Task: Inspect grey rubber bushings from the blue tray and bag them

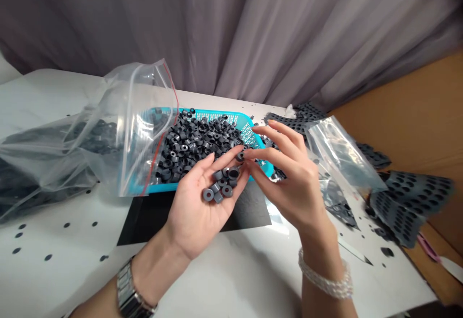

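My left hand (198, 207) is palm up and slightly cupped. Several small dark grey cylindrical caps with a hole in one end (217, 186) lie loose in it. Between the thumb and index finger of my right hand (285, 173), over the left fingertips, is a single cap of the same sort (240, 156). The other right fingers are spread. Just behind both hands stands a turquoise plastic basket (231, 115), heaped with the same caps (202, 139); the hands hide part of its front side.
A large clear zip bag (104, 149) leans over the basket's left side, dark pieces inside. Under the basket's front lies a black sheet (152, 221). Rightward are another clear bag (343, 149), perforated grey sheets (408, 202) and a pencil (354, 251). Small black discs (48, 257) dot the white table.
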Tool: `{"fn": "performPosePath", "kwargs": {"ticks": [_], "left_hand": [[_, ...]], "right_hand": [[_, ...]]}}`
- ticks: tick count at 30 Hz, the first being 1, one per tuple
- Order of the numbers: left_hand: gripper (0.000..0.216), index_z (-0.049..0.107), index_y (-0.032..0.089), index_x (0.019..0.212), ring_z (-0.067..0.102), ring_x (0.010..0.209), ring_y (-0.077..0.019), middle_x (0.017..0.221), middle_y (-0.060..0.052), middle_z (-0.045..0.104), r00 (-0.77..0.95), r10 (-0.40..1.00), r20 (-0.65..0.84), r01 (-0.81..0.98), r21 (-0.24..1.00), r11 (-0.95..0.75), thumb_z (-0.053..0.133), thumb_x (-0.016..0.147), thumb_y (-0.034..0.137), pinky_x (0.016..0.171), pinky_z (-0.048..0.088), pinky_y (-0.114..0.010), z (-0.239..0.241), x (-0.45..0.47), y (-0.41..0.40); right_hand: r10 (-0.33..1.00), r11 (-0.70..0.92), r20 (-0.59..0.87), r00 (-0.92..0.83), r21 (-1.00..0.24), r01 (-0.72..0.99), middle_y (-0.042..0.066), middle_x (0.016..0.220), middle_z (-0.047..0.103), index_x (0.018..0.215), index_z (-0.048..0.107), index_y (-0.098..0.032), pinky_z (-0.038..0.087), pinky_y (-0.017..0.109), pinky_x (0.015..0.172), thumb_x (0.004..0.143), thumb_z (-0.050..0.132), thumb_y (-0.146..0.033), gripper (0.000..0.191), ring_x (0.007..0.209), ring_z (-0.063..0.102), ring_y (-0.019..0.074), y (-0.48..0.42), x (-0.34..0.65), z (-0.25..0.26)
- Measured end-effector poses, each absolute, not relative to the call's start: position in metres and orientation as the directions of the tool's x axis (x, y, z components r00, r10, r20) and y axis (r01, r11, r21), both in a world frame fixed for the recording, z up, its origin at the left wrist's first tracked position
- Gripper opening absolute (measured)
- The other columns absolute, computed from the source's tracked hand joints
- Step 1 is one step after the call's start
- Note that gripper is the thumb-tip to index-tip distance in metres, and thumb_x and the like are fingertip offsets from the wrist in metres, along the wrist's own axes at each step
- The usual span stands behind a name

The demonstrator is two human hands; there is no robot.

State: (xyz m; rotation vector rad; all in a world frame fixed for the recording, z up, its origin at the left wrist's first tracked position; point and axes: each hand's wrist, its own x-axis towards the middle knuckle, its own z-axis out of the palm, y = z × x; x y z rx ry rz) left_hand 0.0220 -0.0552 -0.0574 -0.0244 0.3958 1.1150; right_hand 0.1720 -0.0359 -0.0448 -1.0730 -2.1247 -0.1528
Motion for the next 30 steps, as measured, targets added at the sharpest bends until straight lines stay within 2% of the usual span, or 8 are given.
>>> {"fn": "performPosePath", "kwargs": {"ticks": [8,14,20,30], "left_hand": [[0.045,0.05,-0.004,0.125,0.057,0.115,-0.0259,0.118,-0.023,0.063,0.364,0.881,-0.303,-0.883,0.188,0.429,0.037,0.093,0.025,0.1,0.047,-0.033,-0.053,0.024,-0.056],[0.047,0.049,-0.003,0.127,0.06,0.111,-0.026,0.116,-0.022,0.065,0.351,0.869,-0.35,-0.875,0.207,0.437,0.037,0.093,0.027,0.096,0.05,-0.035,-0.051,0.023,-0.056],[0.048,0.046,0.0,0.13,0.061,0.11,-0.0242,0.116,-0.021,0.065,0.369,0.859,-0.355,-0.865,0.208,0.458,0.035,0.093,0.028,0.094,0.05,-0.034,-0.052,0.023,-0.057],[0.048,0.049,-0.005,0.126,0.058,0.114,-0.0274,0.117,-0.024,0.063,0.397,0.845,-0.359,-0.862,0.169,0.477,0.038,0.092,0.027,0.097,0.049,-0.036,-0.054,0.026,-0.058]], "right_hand": [[0.751,0.585,0.619,-0.23,-0.463,0.665,0.008,0.107,0.067,0.088,0.063,-0.017,0.044,0.038,0.1,0.077,0.059,-0.007,0.016,0.114,0.055,0.0198,-0.039,0.178,-0.038],[0.829,0.551,0.47,-0.302,-0.596,0.584,0.005,0.107,0.067,0.091,0.068,-0.02,0.047,0.035,0.095,0.081,0.06,-0.014,0.014,0.106,0.059,0.0172,-0.041,0.184,-0.037],[0.854,0.518,0.405,-0.326,-0.618,0.591,0.003,0.11,0.067,0.096,0.07,-0.024,0.048,0.036,0.093,0.082,0.062,-0.02,0.017,0.104,0.061,0.0177,-0.041,0.184,-0.038],[0.87,0.469,0.447,-0.207,-0.619,0.63,0.003,0.101,0.07,0.087,0.07,-0.024,0.049,0.037,0.091,0.082,0.061,-0.022,0.01,0.102,0.063,0.0187,-0.037,0.185,-0.044]]}}
